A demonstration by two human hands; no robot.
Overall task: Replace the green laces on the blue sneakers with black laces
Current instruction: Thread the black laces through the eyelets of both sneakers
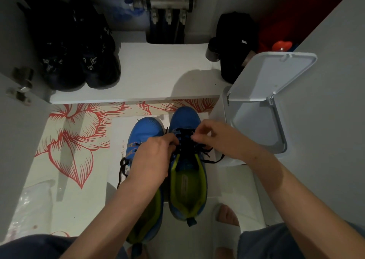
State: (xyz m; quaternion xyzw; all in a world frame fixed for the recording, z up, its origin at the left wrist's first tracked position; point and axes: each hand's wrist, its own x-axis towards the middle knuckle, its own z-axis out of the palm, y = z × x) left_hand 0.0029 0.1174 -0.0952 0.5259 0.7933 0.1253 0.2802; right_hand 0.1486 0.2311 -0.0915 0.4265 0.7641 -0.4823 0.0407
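Two blue sneakers with lime-green linings stand side by side on the floor, toes pointing away from me. The right sneaker (185, 120) carries a black lace (184, 140) threaded across its eyelets, with loose ends trailing to the right. My left hand (156, 154) pinches the lace at the shoe's left side. My right hand (213, 135) pinches the lace at the right side. The left sneaker (145, 128) lies partly under my left hand and forearm; a black lace end (122, 168) loops out on its left. No green laces are visible.
A white bin with its lid open (264, 101) stands just right of the sneakers. A white shelf (154, 71) ahead holds dark shoes (79, 61) at the left and a black bag (235, 47) at the right. A floral mat (75, 136) covers the floor on the left. A foot in a white slipper (225, 219) is at bottom right.
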